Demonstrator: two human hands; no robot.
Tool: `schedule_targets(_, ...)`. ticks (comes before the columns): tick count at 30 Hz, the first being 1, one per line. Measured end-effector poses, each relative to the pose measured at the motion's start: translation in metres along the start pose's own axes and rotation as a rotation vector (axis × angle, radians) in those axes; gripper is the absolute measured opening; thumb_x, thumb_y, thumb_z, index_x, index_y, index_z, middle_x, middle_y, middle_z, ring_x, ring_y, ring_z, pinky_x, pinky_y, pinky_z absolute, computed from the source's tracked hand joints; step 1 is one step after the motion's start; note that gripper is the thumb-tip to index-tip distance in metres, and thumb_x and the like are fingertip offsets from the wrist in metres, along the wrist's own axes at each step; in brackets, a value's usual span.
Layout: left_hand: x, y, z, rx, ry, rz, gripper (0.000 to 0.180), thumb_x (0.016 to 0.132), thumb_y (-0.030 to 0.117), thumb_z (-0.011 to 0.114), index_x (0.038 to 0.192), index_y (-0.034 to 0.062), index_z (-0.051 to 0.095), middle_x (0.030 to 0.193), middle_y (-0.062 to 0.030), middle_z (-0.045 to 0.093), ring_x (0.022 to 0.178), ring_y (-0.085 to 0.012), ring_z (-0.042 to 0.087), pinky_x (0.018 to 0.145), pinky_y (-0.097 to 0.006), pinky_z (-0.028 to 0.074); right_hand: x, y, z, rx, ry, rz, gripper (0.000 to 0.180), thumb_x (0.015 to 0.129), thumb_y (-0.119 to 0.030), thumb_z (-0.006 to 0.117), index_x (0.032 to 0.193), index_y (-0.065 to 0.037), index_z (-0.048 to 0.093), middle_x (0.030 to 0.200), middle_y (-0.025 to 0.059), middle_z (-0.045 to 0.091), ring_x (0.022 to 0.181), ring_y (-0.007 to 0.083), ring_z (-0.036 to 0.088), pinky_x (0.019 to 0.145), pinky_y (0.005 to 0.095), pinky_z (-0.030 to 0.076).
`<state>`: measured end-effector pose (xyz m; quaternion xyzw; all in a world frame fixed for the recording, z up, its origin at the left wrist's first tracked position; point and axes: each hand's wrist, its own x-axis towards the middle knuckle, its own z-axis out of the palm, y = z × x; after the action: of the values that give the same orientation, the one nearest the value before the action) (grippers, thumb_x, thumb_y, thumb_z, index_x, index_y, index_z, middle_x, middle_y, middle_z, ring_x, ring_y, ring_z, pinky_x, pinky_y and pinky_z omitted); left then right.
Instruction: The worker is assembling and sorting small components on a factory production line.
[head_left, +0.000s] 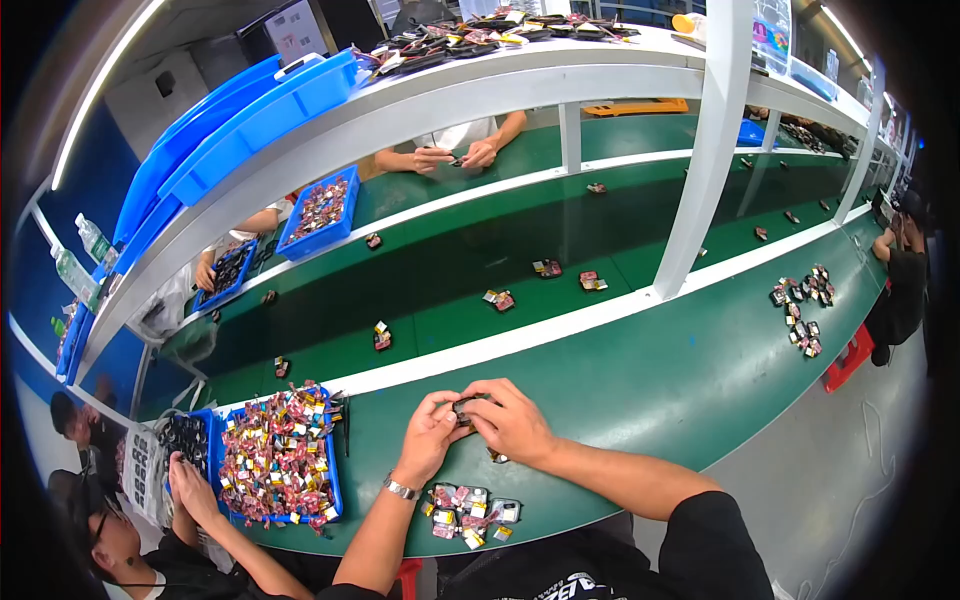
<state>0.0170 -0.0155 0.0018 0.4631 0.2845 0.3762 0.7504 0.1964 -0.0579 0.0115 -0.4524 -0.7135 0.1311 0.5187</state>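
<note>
My left hand [428, 438] and my right hand [510, 420] meet over the green bench, fingers closed around a small dark electronic part [464, 408]. Fingers cover most of it, so its exact kind is hidden. Partly beneath my right hand lies another small assembly [496, 455]. Closer to me, beside my left wrist, rests a loose cluster of small black-cased assemblies [470, 515] with yellow, white and pink parts. Left of my left forearm stands a blue bin [337, 478] heaped with similar small assemblies.
A white rail [480, 340] separates my bench from a green conveyor belt [440, 310] carrying scattered assemblies. One white post [705, 150] rises at right. Another assembly group [803, 305] lies farther right. A co-worker's hands [195, 490] are at left, another's [455, 155] across the belt.
</note>
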Motion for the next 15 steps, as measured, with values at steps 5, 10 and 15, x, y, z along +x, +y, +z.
schedule_targets(5,-0.0002,-0.0003,-0.0005,-0.013,-0.016,-0.003,0.024,0.099,0.007,0.048,0.123,0.0055,0.046,0.117,-0.01,0.062,0.107,-0.0172,0.061,0.091,-0.033,0.052,0.0028,-0.005,-0.0022,-0.091,0.041,-0.131,0.022,0.074,-0.001,0.071,0.095,-0.005,0.065,0.104,0.0088,0.06,0.093,0.0274,0.06,0.072,0.0354,0.053)
schedule_targets(10,-0.0009,0.0006,0.0012,-0.031,-0.034,-0.003,0.024,0.1,0.004,0.045,0.124,0.0043,0.045,0.118,-0.01,0.061,0.107,-0.0158,0.06,0.092,-0.032,0.052,0.0025,-0.0059,0.0005,-0.155,0.045,-0.126,0.022,0.073,-0.002,0.072,0.093,-0.003,0.065,0.102,0.0087,0.06,0.091,0.0264,0.06,0.07,0.0341,0.053)
schedule_targets(15,-0.0004,0.0002,0.0016,-0.006,-0.032,-0.012,0.024,0.099,0.004,0.046,0.123,0.004,0.046,0.116,-0.0093,0.062,0.107,-0.0155,0.06,0.091,-0.031,0.053,0.0025,-0.0069,0.0012,-0.166,0.049,-0.12,0.017,0.076,-0.005,0.069,0.093,-0.003,0.064,0.1,0.0072,0.058,0.088,0.0246,0.059,0.073,0.0334,0.052)
